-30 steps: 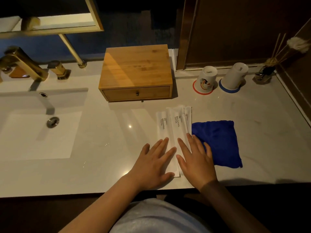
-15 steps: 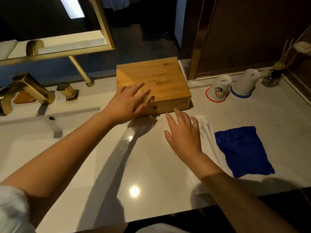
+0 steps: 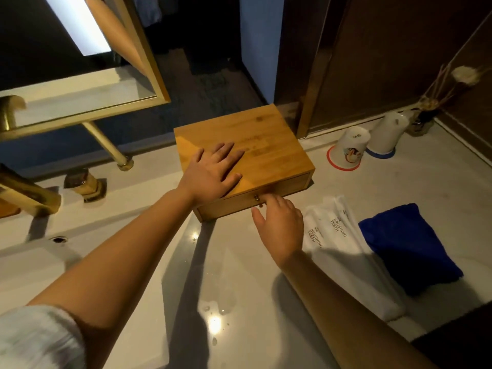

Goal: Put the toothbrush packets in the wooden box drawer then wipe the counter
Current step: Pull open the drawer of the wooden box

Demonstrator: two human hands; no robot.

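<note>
A wooden box [image 3: 263, 139] stands on the white counter [image 3: 239, 275], its drawer [image 3: 287, 189] closed with a small metal knob [image 3: 257, 198] on the front. My left hand [image 3: 213, 174] lies flat on the box lid, fingers spread. Just in front of the drawer my right hand [image 3: 279, 227] hovers, fingers apart, its fingertips close to the knob. Several white toothbrush packets [image 3: 332, 235] printed "BRUSHING TEETH" lie on the counter right of that hand. A folded blue cloth [image 3: 404, 246] lies beside them, further right.
Two upturned paper cups [image 3: 348, 149] stand at the back right, next to a reed diffuser [image 3: 426, 118]. A gold faucet [image 3: 29, 198] and the sink [image 3: 40, 262] are at the left. A gold-framed mirror [image 3: 80, 102] hangs behind. Water drops spot the counter near the front.
My left hand moved from the box's front edge onto the lid. My right hand left the packets and came forward to the drawer knob. The camera moved closer.
</note>
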